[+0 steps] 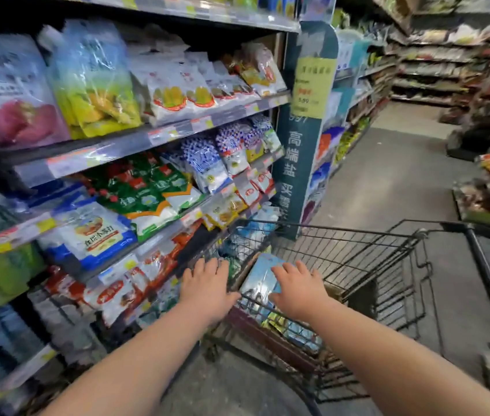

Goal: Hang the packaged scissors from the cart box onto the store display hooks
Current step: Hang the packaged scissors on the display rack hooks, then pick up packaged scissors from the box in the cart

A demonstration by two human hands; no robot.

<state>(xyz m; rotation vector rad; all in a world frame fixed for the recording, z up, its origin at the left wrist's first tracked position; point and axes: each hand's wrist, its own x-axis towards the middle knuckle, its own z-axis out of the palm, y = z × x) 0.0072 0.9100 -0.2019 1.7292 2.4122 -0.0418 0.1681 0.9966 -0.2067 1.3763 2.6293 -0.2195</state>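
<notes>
While both hands reach into the cart point(357, 253), neither grips anything.
Left hand point(207, 288) lies open on the near rim; right hand point(299, 291) rests flat on what seems a blue packet point(263, 273).

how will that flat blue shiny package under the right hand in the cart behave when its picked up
The flat blue glossy package looks thin and card-like, so probably fairly stiff and light for its size. Its film shows glare, so it may be slippery under the right hand. It leans against the black wire cart, so it could slide or flop over once nudged.
</notes>
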